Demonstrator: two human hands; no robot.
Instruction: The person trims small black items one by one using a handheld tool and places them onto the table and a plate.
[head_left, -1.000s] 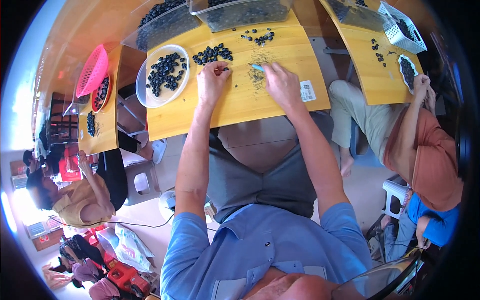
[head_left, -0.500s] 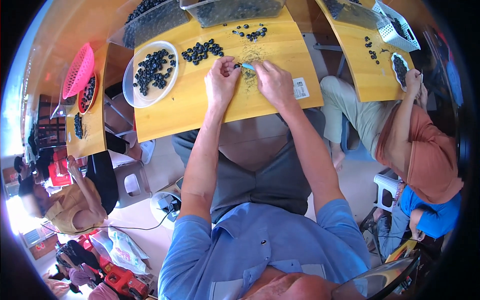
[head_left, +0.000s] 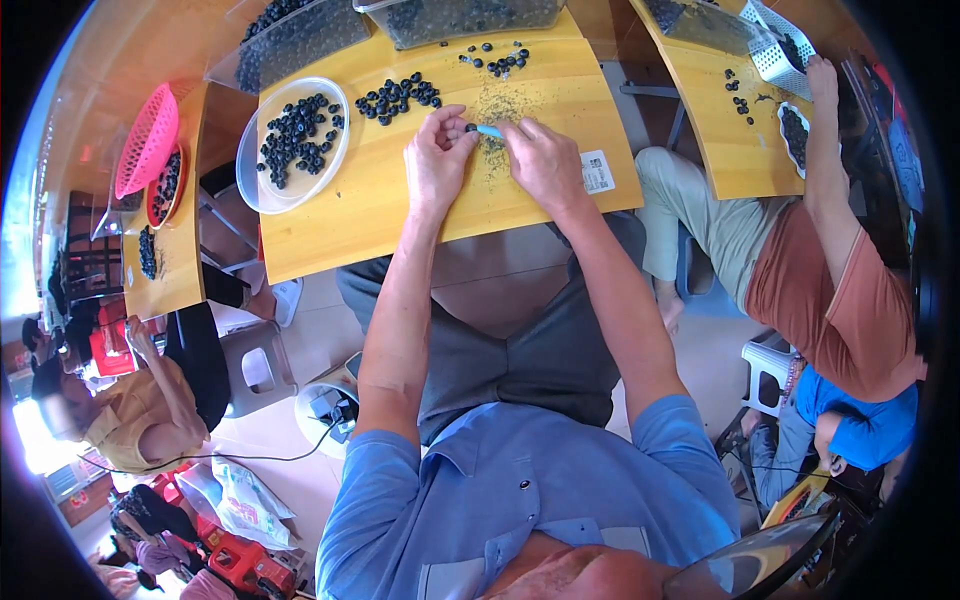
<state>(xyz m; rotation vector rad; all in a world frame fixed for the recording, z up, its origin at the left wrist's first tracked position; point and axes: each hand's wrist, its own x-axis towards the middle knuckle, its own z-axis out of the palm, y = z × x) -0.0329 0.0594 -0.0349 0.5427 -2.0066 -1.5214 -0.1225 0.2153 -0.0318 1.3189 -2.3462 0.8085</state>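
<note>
Between the thumb and fingers of my left hand (head_left: 436, 165) is a small dark round piece (head_left: 471, 128). My right hand (head_left: 545, 168) grips a slim tool with a light-blue handle (head_left: 489, 130), its end held against the piece; the tip is too small to make out. Both hands are just above the wooden table (head_left: 400, 205). Grey-green crumbs (head_left: 505, 103) lie scattered around them. A loose heap of dark round pieces (head_left: 398, 99) sits left of my left hand, beside a clear round tub (head_left: 261, 207) holding many more. Further back is a smaller dark cluster (head_left: 500, 66).
Clear bins (head_left: 460, 30) of dark pieces line the table's far edge. A white label (head_left: 597, 172) lies to the right of my right hand. Co-workers sit at side tables, left and right; a pink basket (head_left: 148, 140) and a white basket (head_left: 775, 55) stand there.
My hands keep nearly the same place, the tool still at the piece. The whole view has shifted slightly. At the right table, a co-worker's arm has stretched out toward the white basket.
</note>
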